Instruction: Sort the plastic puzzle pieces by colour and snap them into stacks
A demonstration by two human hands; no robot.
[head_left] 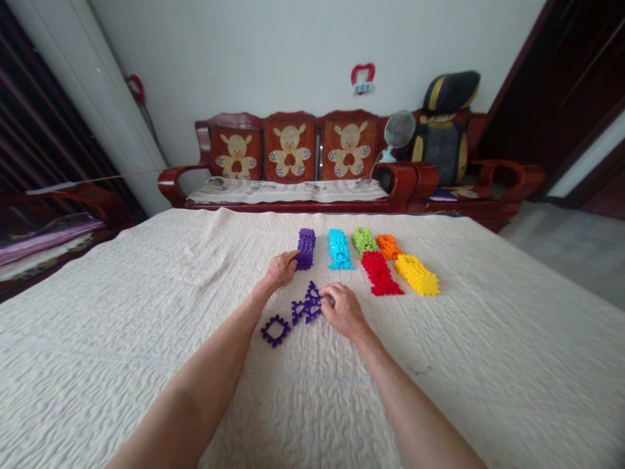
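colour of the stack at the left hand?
Purple: the stack at the left hand shows best in the head view.

on the quilt (pixel 146 339), the first stack (pixel 306 249) lies at your twelve o'clock, your left hand (pixel 283 268) at its seven-o'clock edge. five other stacks (pixel 378 270) spread off its three. loose pieces (pixel 307 303) lie before the first, a separate piece (pixel 267 333) toward their eight. the sofa (pixel 291 206) stands behind.
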